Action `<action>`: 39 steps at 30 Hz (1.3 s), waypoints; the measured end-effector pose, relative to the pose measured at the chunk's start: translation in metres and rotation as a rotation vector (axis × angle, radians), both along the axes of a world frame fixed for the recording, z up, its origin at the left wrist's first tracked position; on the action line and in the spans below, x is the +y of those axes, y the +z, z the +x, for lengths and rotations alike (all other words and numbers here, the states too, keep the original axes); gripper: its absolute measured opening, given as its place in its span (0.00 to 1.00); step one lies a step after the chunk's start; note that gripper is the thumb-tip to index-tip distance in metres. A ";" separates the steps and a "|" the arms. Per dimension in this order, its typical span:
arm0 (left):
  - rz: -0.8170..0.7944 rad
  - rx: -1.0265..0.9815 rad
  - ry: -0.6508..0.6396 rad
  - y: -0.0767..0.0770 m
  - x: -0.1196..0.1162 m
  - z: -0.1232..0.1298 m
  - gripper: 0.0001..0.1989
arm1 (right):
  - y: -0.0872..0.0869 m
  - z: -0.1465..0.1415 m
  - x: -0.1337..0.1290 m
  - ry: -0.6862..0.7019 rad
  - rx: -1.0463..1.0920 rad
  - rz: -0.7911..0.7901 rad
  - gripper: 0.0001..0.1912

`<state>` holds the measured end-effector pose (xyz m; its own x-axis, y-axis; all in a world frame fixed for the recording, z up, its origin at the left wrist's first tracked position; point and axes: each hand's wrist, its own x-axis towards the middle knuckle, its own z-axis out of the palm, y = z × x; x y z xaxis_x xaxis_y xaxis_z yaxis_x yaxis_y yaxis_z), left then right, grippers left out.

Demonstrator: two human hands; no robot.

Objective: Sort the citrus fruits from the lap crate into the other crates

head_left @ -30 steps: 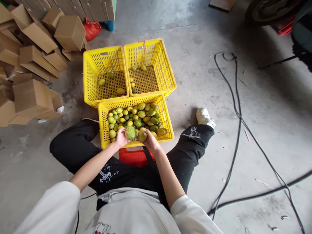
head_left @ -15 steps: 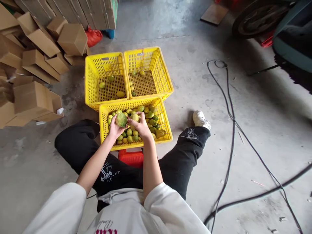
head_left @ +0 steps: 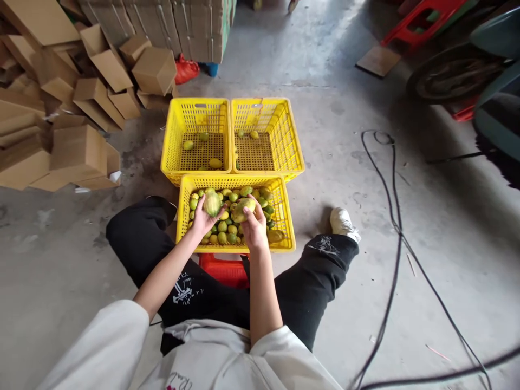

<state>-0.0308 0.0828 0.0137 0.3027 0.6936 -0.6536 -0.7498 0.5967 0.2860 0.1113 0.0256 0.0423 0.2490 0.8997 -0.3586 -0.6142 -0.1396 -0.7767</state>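
Observation:
My left hand (head_left: 203, 218) is closed around a large green-yellow fruit (head_left: 212, 204). In my right hand (head_left: 254, 223) is a yellowish fruit (head_left: 243, 209), gripped between thumb and fingers. Both hands are above the front yellow crate (head_left: 287, 216), which holds many green and yellow fruits (head_left: 222, 238). Behind it stand two more yellow crates side by side. The back left crate (head_left: 167, 146) has several fruits on its bottom, and so does the back right crate (head_left: 299, 151).
Opened cardboard boxes (head_left: 77, 151) are heaped at the left. A red stool (head_left: 223, 271) shows between my legs. Black cables (head_left: 396, 271) lie on the floor at the right, with a wheeled vehicle (head_left: 447, 76) beyond. A red bag (head_left: 186, 69) rests behind the crates.
The camera view has shifted, so the crates appear farther right and slightly lower. My hands have moved apart, and the fruit in my right hand shows more fully.

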 end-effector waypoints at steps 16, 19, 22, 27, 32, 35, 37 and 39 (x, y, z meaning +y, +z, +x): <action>0.079 -0.088 -0.040 -0.001 0.000 -0.002 0.20 | -0.020 0.004 -0.001 0.220 0.130 -0.080 0.24; 0.075 -0.077 -0.046 0.000 0.001 -0.002 0.21 | -0.021 0.004 -0.002 0.248 0.104 -0.136 0.27; 0.041 -0.070 -0.041 0.002 0.001 -0.002 0.21 | -0.023 0.003 -0.001 0.271 0.138 -0.188 0.29; 0.019 -0.112 -0.020 0.001 0.001 -0.001 0.18 | -0.024 -0.001 0.000 0.240 0.158 -0.202 0.26; 0.004 -0.090 -0.020 -0.001 0.000 0.001 0.18 | -0.022 -0.005 0.003 0.221 0.136 -0.180 0.24; -0.005 -0.091 -0.008 -0.003 -0.001 0.002 0.20 | -0.024 -0.004 0.005 0.175 0.232 -0.168 0.20; -0.015 -0.094 0.009 -0.004 -0.001 0.002 0.20 | -0.028 -0.003 0.007 0.157 0.318 -0.152 0.19; -0.023 -0.101 0.022 -0.005 -0.001 0.001 0.21 | -0.031 -0.003 0.008 0.147 0.355 -0.138 0.20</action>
<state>-0.0299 0.0819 0.0089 0.3531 0.6860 -0.6362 -0.7868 0.5856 0.1948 0.1087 0.0334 0.0112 -0.0393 0.8541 -0.5186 -0.8064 -0.3336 -0.4883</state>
